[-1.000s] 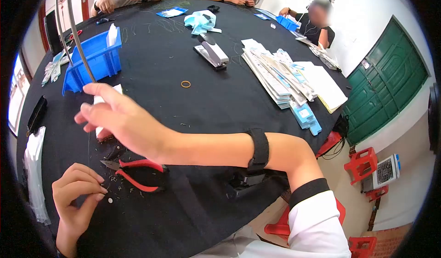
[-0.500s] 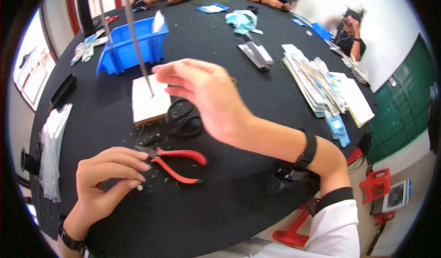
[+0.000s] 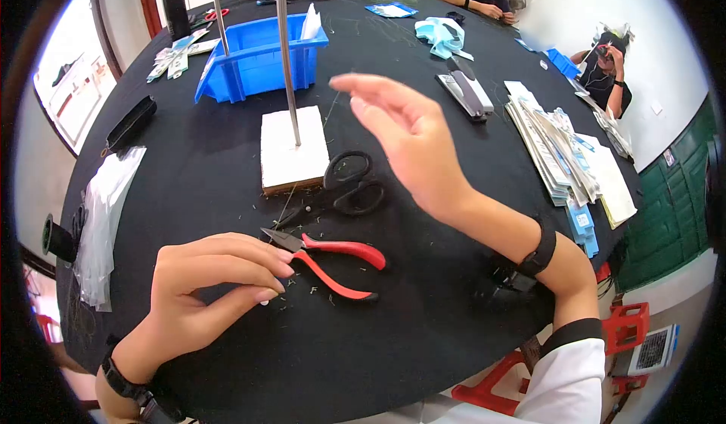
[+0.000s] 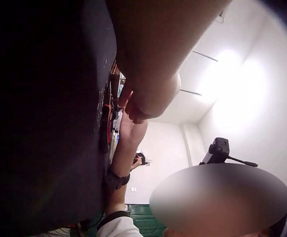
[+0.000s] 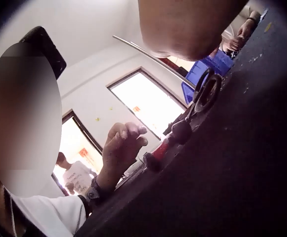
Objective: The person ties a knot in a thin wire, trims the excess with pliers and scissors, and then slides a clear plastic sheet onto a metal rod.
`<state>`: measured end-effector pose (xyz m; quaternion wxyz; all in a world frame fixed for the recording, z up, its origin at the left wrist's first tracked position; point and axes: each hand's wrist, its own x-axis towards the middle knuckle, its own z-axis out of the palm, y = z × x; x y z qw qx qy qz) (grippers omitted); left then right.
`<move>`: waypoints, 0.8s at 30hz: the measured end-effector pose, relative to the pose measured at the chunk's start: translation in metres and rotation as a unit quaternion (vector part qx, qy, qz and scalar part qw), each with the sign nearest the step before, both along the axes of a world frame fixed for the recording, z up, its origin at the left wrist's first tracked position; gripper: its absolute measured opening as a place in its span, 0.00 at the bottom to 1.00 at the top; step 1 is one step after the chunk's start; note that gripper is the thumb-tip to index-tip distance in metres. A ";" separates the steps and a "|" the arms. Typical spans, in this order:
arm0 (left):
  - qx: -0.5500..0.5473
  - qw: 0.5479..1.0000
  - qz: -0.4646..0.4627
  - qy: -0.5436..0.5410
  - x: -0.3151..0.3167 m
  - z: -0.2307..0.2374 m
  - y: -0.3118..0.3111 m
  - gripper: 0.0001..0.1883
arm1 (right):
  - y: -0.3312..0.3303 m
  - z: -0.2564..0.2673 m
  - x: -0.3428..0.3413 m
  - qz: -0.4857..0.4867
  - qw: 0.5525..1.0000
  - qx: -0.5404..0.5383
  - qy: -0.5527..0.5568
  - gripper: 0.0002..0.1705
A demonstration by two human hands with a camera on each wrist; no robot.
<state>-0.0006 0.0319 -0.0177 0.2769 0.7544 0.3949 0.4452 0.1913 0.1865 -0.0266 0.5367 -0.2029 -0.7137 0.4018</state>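
In the head view my left hand (image 3: 215,292) is low over the table, thumb and fingertips together in a pinch on what looks like a fine thread. A small white round piece (image 3: 265,301) shows just under its thumb. Red-handled pliers (image 3: 340,261) lie right beside these fingertips. My right hand (image 3: 412,133) is raised above the table, fingers extended, the thumb a little apart from them. The fine thread (image 3: 332,110) slants down from near its fingertips. Black scissors (image 3: 352,190) lie between the hands, by a white block (image 3: 291,167) with an upright metal rod (image 3: 287,69).
Behind the block is a blue bin (image 3: 261,57). To the right are a stapler (image 3: 465,91) and a stack of cards (image 3: 541,148). Clear plastic bags (image 3: 110,227) and a black spool (image 3: 57,239) lie left. Other people sit across the table.
The head view has swung left. My right hand has moved from over the white block to its right, farther from the left hand. The left hand keeps its pinch near the pliers' tip.
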 end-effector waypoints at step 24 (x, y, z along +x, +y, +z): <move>-0.004 0.972 0.228 -0.048 -0.010 0.021 -0.019 0.04 | -0.054 0.026 -0.015 0.399 0.831 -0.311 -0.231 0.12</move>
